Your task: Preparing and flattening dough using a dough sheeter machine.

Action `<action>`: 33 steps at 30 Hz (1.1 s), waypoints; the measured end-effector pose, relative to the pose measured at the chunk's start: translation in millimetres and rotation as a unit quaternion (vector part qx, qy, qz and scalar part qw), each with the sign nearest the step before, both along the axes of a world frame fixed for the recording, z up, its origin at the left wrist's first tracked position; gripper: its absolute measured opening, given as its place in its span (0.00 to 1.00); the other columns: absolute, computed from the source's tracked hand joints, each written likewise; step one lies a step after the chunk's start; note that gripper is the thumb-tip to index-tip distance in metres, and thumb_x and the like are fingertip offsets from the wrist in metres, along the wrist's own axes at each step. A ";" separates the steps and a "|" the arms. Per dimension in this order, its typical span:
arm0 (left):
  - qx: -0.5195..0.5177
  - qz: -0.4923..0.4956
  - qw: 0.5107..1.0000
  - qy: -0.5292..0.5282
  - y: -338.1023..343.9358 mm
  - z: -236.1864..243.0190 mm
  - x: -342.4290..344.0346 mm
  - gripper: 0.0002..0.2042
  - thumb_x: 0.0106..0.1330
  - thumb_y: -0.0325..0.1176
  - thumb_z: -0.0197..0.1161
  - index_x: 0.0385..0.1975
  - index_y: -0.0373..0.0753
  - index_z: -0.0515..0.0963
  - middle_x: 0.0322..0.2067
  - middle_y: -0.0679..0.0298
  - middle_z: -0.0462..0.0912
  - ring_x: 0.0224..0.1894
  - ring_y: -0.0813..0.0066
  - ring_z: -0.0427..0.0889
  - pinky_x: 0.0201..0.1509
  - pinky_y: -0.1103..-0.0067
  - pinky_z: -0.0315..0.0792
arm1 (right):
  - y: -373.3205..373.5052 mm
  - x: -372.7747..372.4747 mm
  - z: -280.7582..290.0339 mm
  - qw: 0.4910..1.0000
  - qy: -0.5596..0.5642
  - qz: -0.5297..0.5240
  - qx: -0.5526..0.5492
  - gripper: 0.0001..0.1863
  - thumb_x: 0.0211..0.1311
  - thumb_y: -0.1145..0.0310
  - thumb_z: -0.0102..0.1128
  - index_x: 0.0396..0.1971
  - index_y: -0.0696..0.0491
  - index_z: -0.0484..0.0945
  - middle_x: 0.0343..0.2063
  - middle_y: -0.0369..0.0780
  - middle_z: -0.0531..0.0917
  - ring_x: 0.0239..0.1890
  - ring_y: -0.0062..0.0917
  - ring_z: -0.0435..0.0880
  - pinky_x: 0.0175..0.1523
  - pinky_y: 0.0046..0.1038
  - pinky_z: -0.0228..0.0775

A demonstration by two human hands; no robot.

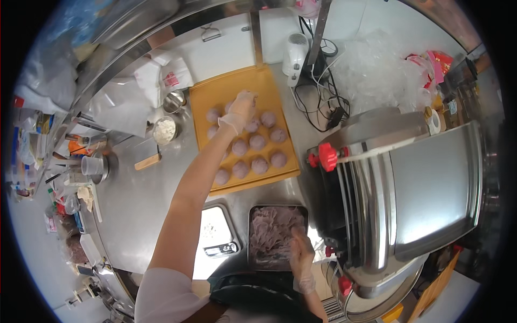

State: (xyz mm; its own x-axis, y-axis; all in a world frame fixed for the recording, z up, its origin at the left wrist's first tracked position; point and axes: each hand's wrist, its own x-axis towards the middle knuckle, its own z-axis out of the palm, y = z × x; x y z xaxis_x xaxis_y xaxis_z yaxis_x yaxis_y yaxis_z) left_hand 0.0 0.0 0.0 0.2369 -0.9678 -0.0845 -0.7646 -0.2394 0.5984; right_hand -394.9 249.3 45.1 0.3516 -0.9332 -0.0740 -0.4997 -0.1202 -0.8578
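My gloved left hand (pixel 242 110) reaches over the yellow tray (pixel 199 94) among rows of pale purple dough balls (pixel 257 141); its fingers are curled, and what they may hold is hidden. At my right, my gloved right hand (pixel 300 253) is closed at the right side of a dark metal tray (pixel 251 237) of purple paste (pixel 272 229); what it grips is unclear. A digital scale (pixel 219 230) lies left of that metal tray, below my left forearm.
A large steel machine (pixel 425 188) with red knobs fills the right side. Left are a white-filled bowl (pixel 164 131), steel cup (pixel 174 102), wooden-handled scraper (pixel 147 161) and crowded tools. Behind are plastic bags (pixel 371 70), a white appliance (pixel 293 56) and cords.
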 end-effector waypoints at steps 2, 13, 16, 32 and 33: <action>0.093 -0.046 0.990 -0.100 -8.0 -24.3 -1.9 0.30 0.52 0.27 0.68 0.59 0.41 0.68 0.61 0.48 0.64 0.63 0.55 0.64 0.65 0.69 0.62 | 15.3 -11.2 6.8 0.999 0.009 -0.030 0.022 0.15 0.63 0.77 0.53 0.49 0.57 0.78 0.49 0.47 0.80 0.54 0.37 0.77 0.61 0.32 0.65; -0.215 0.137 0.954 0.159 86.9 62.1 33.7 0.28 0.68 0.35 0.55 0.66 0.37 0.58 0.67 0.54 0.60 0.69 0.66 0.57 0.71 0.75 0.52 | -4.2 -27.5 -12.4 0.998 0.013 -0.040 0.051 0.16 0.63 0.76 0.51 0.51 0.58 0.76 0.49 0.47 0.79 0.54 0.36 0.77 0.60 0.32 0.65; -0.189 0.219 0.939 0.186 194.5 55.7 23.8 0.23 0.69 0.35 0.54 0.62 0.34 0.64 0.61 0.54 0.69 0.64 0.67 0.66 0.67 0.75 0.58 | 8.0 -23.0 -3.4 0.997 0.023 -0.005 0.070 0.17 0.62 0.77 0.53 0.52 0.57 0.75 0.48 0.48 0.79 0.54 0.37 0.77 0.59 0.32 0.66; -0.130 0.419 0.855 0.277 460.9 -10.8 -156.5 0.15 0.65 0.26 0.56 0.52 0.35 0.74 0.46 0.55 0.80 0.49 0.68 0.79 0.55 0.77 0.71 | -102.3 154.2 -52.2 0.881 0.203 0.243 -0.351 0.38 0.53 0.54 0.64 0.65 0.45 0.62 0.65 0.50 0.59 0.67 0.52 0.53 0.66 0.56 0.47; -0.129 0.409 0.860 0.277 458.2 -1.6 -156.6 0.16 0.64 0.25 0.56 0.52 0.36 0.75 0.47 0.55 0.80 0.49 0.67 0.79 0.55 0.76 0.72 | -108.4 162.6 -57.2 0.864 0.240 0.246 -0.368 0.40 0.53 0.50 0.63 0.66 0.44 0.61 0.66 0.50 0.58 0.68 0.51 0.53 0.67 0.56 0.46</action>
